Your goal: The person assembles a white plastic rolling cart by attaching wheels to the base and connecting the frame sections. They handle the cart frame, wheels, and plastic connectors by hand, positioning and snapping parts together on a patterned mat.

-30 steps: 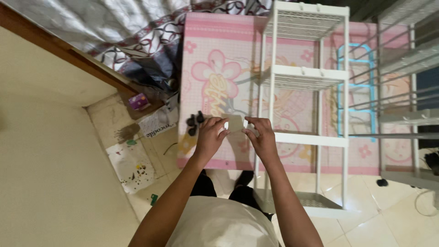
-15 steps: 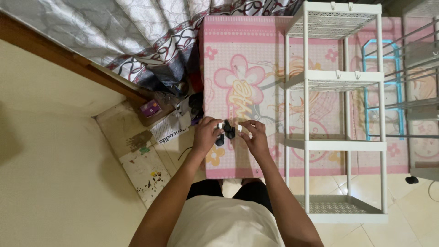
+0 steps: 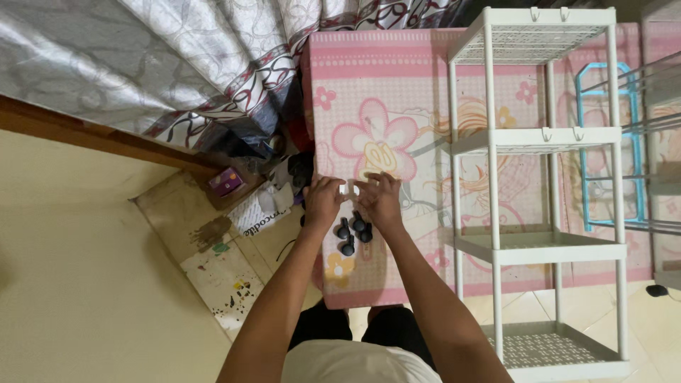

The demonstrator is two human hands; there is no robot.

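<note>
Nearest me are my own knees, at the near edge of the pink flowered mat point(image 3: 397, 78) spread on the floor. Just beyond them three small black caster wheels point(image 3: 352, 234) lie in a loose cluster on the mat, under my wrists, close enough to take one without shifting.

Above the wheels my hands meet. My left hand point(image 3: 323, 202) and right hand point(image 3: 379, 200) each close fingertips on a small white piece point(image 3: 347, 189), pinched between them a little over the mat; both grips are closed on it, one from each side, which steadies something this small. What the piece is I cannot tell.

To my right stands a white wire shelf rack point(image 3: 539, 142), upright on the mat, its tiers bare. At the mat's left edge, on the tiled floor, sit a small purple box point(image 3: 227, 181) and a paint-stained sheet of cardboard point(image 3: 213, 269). Farthest off, a patterned bedspread point(image 3: 142, 64) hangs from the bed.
</note>
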